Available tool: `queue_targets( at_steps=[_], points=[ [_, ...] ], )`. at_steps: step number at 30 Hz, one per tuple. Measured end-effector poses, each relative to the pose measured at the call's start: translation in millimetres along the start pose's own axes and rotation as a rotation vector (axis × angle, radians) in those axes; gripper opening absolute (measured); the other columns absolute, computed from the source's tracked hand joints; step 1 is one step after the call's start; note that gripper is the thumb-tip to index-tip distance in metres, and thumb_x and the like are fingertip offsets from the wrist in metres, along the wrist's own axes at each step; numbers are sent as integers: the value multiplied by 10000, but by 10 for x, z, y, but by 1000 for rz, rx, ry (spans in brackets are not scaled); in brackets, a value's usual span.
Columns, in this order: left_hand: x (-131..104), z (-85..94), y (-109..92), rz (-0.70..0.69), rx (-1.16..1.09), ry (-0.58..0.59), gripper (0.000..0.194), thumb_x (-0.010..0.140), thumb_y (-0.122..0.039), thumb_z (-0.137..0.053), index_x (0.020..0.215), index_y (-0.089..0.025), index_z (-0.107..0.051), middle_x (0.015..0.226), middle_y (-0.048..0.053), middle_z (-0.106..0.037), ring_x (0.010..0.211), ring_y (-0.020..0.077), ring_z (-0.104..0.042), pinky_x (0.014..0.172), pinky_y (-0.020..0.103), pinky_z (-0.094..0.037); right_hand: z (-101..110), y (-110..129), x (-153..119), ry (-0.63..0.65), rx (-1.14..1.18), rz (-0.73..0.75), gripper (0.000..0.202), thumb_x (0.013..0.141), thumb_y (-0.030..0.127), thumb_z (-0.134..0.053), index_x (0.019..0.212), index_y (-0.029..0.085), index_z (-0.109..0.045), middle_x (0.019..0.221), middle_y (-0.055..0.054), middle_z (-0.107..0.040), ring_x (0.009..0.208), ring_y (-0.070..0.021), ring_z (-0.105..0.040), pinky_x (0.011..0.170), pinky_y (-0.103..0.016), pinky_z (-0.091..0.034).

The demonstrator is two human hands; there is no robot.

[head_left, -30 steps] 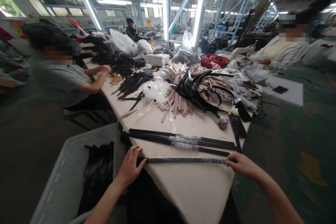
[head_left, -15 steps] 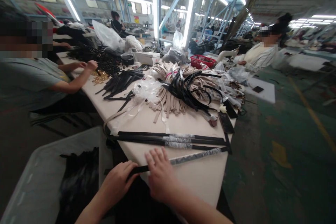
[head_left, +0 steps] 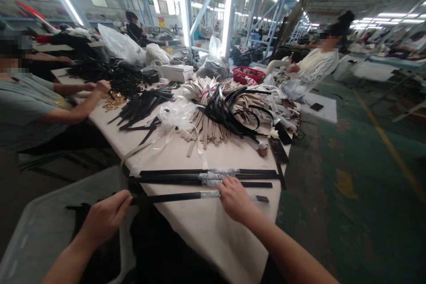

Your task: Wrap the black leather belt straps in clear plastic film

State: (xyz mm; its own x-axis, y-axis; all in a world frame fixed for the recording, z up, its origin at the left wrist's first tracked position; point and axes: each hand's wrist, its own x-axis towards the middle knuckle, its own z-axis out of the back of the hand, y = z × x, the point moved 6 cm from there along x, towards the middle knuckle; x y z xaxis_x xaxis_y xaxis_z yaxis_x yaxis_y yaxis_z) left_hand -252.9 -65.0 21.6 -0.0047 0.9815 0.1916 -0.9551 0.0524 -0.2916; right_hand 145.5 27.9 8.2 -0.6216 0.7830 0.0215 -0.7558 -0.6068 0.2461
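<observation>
A long black strap [head_left: 179, 196] stretches across the near part of the table, a clear plastic wrap [head_left: 209, 194] around part of it. My left hand [head_left: 108, 215] pinches its left end, out past the table edge. Closed over the wrapped part is my right hand [head_left: 234, 197], fingers curled down on the strap; its right tip shows beyond the hand. Just behind lie several more black straps [head_left: 173, 177] side by side, with plastic wrap [head_left: 216, 176] around their middles.
A translucent bin [head_left: 33, 222] with black pieces stands at the lower left. Beige strips [head_left: 213, 131] and coiled black straps [head_left: 229, 111] pile up mid-table. A phone [head_left: 278, 151] lies near the right edge. Co-workers sit at the left [head_left: 36, 102] and right [head_left: 319, 64].
My hands have moved apart: the left went left with the strap's end, the right slid right along the strap onto the wrapped part. The view shifted slightly right.
</observation>
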Motion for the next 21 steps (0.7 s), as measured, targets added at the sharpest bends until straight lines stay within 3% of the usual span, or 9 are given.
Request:
queue_targets(
  at_steps=[3, 5, 8, 10, 12, 14, 16, 18, 21],
  points=[
    [426, -147, 120, 74, -15, 10, 276, 968, -430, -385, 904, -239, -574, 812, -56, -663, 803, 183, -629, 719, 250, -411, -19, -510, -244, 13, 111, -146, 267, 883, 168, -528, 1141, 162, -597, 1102, -135, -626, 1065, -286, -512, 960, -400, -356],
    [702, -212, 185, 116, 7, 2, 303, 962, -430, -378, 934, -214, -588, 869, -20, -681, 857, 203, -631, 751, 263, -418, -45, -876, -438, 23, 181, -257, 266, 879, 130, -495, 1121, 138, -604, 1094, -155, -633, 1059, -287, -531, 951, -393, -356],
    [1033, -253, -70, 103, 110, -44, 313, 936, -410, -405, 1009, -172, -595, 993, 65, -682, 952, 265, -618, 857, 346, -426, -50, -1277, -669, 38, 269, -324, 223, 938, 170, -416, 994, 142, -630, 1027, -152, -659, 992, -273, -576, 883, -369, -382],
    [1150, -269, -638, 17, 158, -138, 369, 920, -404, -447, 1156, -145, -561, 1155, 132, -641, 1099, 324, -566, 973, 434, -385, -25, -1410, -750, 57, 357, -330, 265, 978, 251, -389, 950, 165, -638, 959, -109, -679, 914, -242, -604, 817, -333, -401],
    [1170, -388, -1504, -153, 91, -165, 446, 931, -415, -477, 1286, -146, -491, 1261, 155, -588, 1208, 329, -509, 1051, 469, -341, 19, -1438, -771, 86, 457, -314, 317, 995, 325, -383, 900, 186, -650, 853, -53, -678, 815, -200, -610, 740, -291, -406],
    [1105, -668, -2501, -400, -10, -25, 511, 924, -445, -537, 1365, -204, -445, 1356, 128, -540, 1280, 303, -465, 1100, 457, -313, 79, -1392, -747, 109, 542, -286, 376, 1000, 382, -375, 839, 192, -657, 733, -10, -634, 712, -163, -581, 655, -256, -394],
    [1017, -970, -3337, -583, -50, 97, 582, 884, -496, -615, 1381, -246, -445, 1390, 115, -517, 1304, 307, -446, 1119, 467, -293, 124, -1329, -716, 136, 712, -286, 417, 994, 428, -383, 782, 182, -645, 641, 15, -554, 608, -129, -508, 572, -233, -357],
    [990, -1233, -3841, -666, -43, 179, 395, 901, -455, -615, 1215, -222, -555, 1173, 103, -626, 1128, 285, -567, 1026, 442, -384, 143, -1302, -718, 176, 950, -326, 438, 974, 481, -415, 738, 171, -616, 566, 42, -450, 513, -99, -392, 496, -221, -291],
    [1054, -1481, -4009, -693, 28, 246, 131, 959, -312, -535, 957, -190, -582, 882, 67, -646, 831, 235, -629, 793, 370, -464, 157, -1392, -828, 255, 1169, -407, 458, 925, 560, -483, 722, 166, -595, 493, 81, -325, 437, -77, -240, 425, -225, -173]
  ],
)
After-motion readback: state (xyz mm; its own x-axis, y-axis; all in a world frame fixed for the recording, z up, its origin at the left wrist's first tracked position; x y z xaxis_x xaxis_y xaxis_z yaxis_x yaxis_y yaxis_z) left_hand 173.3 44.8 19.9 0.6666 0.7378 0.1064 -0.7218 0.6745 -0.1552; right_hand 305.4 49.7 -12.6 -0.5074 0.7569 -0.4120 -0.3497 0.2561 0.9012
